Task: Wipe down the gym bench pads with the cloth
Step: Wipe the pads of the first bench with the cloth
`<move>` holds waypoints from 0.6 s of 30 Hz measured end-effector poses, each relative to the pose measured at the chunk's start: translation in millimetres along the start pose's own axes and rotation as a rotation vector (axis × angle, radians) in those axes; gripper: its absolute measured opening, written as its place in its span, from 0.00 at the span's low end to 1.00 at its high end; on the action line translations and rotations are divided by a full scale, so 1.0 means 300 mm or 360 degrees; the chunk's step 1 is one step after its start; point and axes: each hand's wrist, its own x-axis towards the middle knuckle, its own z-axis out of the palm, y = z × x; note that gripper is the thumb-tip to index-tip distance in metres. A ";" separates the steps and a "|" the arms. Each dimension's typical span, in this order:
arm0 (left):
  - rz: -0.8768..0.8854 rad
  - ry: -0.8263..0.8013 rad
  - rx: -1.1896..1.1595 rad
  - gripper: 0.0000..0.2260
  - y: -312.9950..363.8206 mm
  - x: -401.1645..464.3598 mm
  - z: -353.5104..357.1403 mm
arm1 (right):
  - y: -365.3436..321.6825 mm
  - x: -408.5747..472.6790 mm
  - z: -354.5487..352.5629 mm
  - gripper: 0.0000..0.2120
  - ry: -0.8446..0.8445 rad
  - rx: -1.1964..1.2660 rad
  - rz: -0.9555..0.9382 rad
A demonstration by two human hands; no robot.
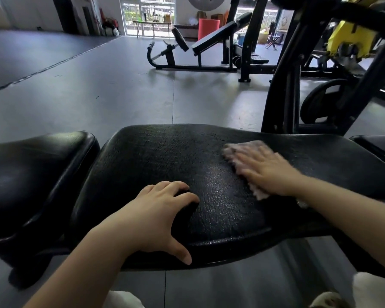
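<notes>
Black, cracked vinyl fills most of what we see: three bench pads in a row, the middle pad (pixel 187 170) widest and nearest, a glossier left pad (pixel 36 174) beside it across a narrow gap, and only a corner of the right pad (pixel 378 147) showing at the frame's edge. We count one cloth (pixel 238 155), pale pink and blurred, lying flat on the far right part of the middle pad. Our right hand (pixel 267 170) presses down on it with fingers straight and spread, the cloth peeking out past the fingertips and along the near side of the palm. Our left hand (pixel 156 216) rests on the near left part of the same pad, fingers bent with their tips on the surface and the thumb hooked over the near edge; it holds nothing. The two hands are well apart.

Beyond the pads lies a grey floor (pixel 102 90). Far off we count one other bench machine (pixel 200 47) with angled black pads, and at the right a black frame (pixel 291 81) with a yellow part (pixel 351 38) and one dark weight plate (pixel 320 101) behind it.
</notes>
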 end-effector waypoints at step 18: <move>0.0017 0.0070 -0.0021 0.48 -0.006 -0.005 0.015 | -0.281 0.095 -0.013 0.25 0.0048 -0.0035 -0.0535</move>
